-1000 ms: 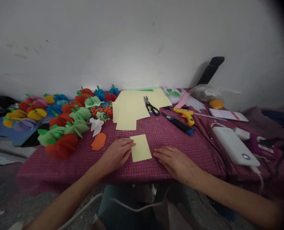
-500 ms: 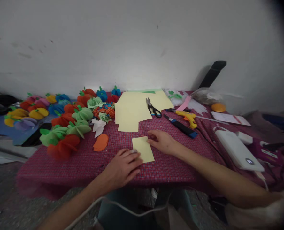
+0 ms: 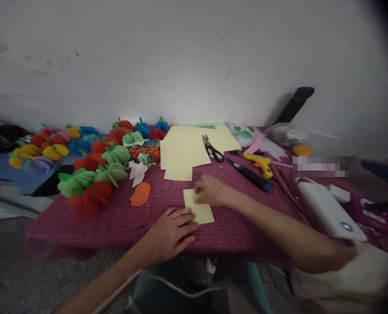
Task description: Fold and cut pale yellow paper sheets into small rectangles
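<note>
On the tabletop, close to you: small yellow sheet under your hands.
Left hand, fingers spread, likely braces its left side; right hand curls over far part, can't tell if pinching.

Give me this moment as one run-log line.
left hand: on small yellow sheet | right hand: on same sheet | scissors: on larger yellow sheets | yellow glue gun: right of scissors

Perhaps digits, unreadable, on white power bank
</note>
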### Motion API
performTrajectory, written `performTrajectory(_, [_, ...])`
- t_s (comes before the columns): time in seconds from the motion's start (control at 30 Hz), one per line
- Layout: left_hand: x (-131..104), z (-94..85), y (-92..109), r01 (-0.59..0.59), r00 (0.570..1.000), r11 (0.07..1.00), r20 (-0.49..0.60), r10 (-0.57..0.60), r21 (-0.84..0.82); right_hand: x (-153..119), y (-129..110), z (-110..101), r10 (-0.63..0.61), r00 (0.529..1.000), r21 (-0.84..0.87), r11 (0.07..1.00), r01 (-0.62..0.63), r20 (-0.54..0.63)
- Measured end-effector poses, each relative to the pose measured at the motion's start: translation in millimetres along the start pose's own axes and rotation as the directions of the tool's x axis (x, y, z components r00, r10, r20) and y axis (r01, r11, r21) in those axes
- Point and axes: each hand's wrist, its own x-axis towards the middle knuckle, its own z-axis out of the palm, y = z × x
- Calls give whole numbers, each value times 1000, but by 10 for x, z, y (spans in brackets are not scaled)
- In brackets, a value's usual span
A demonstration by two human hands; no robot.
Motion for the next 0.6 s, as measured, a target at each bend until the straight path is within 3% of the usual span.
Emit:
performTrajectory(0.1, [-72,10,-56,166,974,986,-156,-164,4,-175,-51,51,-45,991,11,999,47,-129])
performTrajectory(0.17, [-136,17,-80,199,958,980,-213,-193,5,-317,-63,87,-64,981,66,995,77,-181])
performTrajectory(0.37, [-233,37,1,81,988,997,-130,-81,0,-626,-52,163,-286,947,156,939,308,-147])
performTrajectory(0.6, [-228,45,16,107,989,994,-108,-105,18,-656,-68,154,-337,930,101,930,353,-148])
